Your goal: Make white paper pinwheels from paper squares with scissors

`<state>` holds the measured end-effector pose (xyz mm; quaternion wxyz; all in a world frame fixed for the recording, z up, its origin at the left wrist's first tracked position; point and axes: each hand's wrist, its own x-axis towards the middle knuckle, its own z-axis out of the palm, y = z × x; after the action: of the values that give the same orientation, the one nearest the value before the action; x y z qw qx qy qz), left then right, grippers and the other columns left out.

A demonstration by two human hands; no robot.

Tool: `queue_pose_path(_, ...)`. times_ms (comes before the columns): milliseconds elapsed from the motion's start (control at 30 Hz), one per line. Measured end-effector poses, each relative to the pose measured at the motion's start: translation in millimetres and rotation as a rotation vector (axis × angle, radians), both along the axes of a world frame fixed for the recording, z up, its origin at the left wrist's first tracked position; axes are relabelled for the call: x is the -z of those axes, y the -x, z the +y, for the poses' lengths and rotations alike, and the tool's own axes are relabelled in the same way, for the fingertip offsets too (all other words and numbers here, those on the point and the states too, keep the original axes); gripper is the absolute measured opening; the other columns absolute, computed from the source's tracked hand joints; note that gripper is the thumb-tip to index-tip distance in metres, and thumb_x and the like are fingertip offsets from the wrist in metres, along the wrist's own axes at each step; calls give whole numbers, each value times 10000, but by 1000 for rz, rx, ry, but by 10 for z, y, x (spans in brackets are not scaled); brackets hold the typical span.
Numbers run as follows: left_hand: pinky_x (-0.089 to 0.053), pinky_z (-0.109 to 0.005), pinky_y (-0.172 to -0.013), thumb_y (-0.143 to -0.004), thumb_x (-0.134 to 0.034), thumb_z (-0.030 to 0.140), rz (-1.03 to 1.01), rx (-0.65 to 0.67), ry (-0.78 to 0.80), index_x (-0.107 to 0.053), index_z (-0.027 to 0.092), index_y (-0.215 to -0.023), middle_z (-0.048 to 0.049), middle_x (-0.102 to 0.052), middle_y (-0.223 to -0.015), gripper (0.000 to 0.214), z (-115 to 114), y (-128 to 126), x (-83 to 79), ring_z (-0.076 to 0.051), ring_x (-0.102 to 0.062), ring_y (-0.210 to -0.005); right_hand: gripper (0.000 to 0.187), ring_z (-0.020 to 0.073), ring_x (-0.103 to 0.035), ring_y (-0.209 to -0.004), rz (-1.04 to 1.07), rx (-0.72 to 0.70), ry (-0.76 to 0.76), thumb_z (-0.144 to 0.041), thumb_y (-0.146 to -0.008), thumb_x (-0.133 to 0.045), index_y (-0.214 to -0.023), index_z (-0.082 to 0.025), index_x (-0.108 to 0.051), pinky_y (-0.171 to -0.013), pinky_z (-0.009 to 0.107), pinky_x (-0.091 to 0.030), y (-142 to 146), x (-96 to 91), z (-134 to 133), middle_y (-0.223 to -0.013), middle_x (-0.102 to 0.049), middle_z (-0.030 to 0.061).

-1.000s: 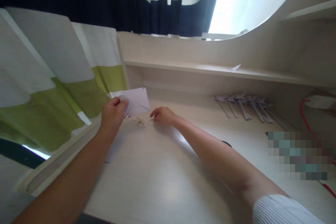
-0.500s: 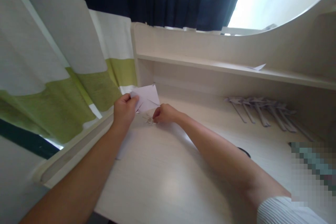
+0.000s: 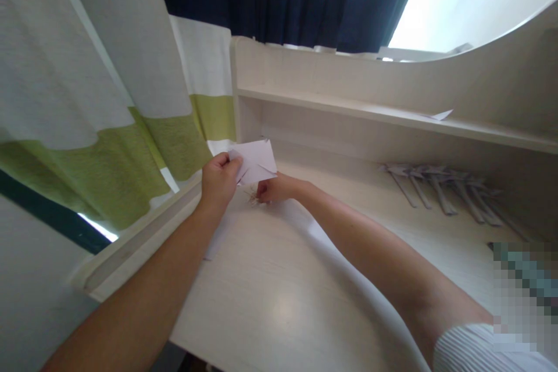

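My left hand (image 3: 219, 182) pinches a square of white paper (image 3: 257, 158) between thumb and fingers, holding it above the desk. Slits run into the paper from its corners. My right hand (image 3: 278, 188) is down at the desk, just below and beside the paper. Its fingers are closed together at a small pile of thin pale pieces (image 3: 251, 195), too small to tell their kind. Whatever lies between the right fingertips is hidden. Another white sheet (image 3: 215, 244) lies on the desk, partly behind my left forearm.
Several paper pinwheels with paper sticks (image 3: 444, 186) lie in a row at the desk's (image 3: 270, 290) back right. A folded white paper (image 3: 442, 115) rests on the shelf (image 3: 349, 106) above. Curtains (image 3: 117, 70) hang at the left. A blurred-out object (image 3: 523, 267) lies far right.
The view has shifted slightly left, so things appear farther right. My right hand has dipped a little lower under the paper's edge, at the pile. My left hand still holds the paper.
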<state>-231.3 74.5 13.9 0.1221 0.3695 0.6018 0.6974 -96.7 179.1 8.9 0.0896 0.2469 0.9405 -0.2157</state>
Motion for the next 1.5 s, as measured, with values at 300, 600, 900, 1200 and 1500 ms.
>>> queue_pose_path(300,-380,-245,-557,-730,-678,340,-3,2,-22,-662,181,-689,30,-570,-635,165,21,30,19,-133,-477,-610,318,252,-686,-1107,-5,-17,-27,-351,-1023,-659,-1293,-181,-657,-931,450,-602,-6,-1,20,-1326,-661,106)
queue_pose_path(600,-367,-243,-550,-724,-684,345,-16,17,-34,-668,176,-700,34,-567,-644,172,28,50,36,-123,-472,-601,330,257,-685,-1111,45,14,-53,-354,-1023,-660,-1302,-180,-651,-934,456,-601,57,59,-86,-1328,-659,107)
queue_pose_path(900,-369,-246,-564,-749,-684,343,-9,11,-17,-645,181,-687,42,-543,-613,177,30,46,40,-130,-480,-602,339,256,-686,-1112,335,163,-69,-353,-1021,-664,-1308,-173,-644,-935,463,-601,-104,167,48,-1321,-660,109)
queue_pose_path(1200,-388,-260,-608,-731,-687,344,11,226,53,-658,183,-674,29,-571,-634,173,-67,-264,34,-142,-485,-640,246,194,-707,-855,713,483,96,-74,-883,-585,-1007,-151,-783,-834,333,-539,-972,65,-11,-909,-786,73)
queue_pose_path(1500,-366,-249,-529,-722,-733,390,3,770,287,-720,155,-751,13,-619,-645,238,-404,-1319,-20,-127,-496,-562,210,208,-785,-766,973,815,480,-317,-759,-777,-855,-180,-649,-704,298,-567,-2557,-46,-880,-868,-808,89)
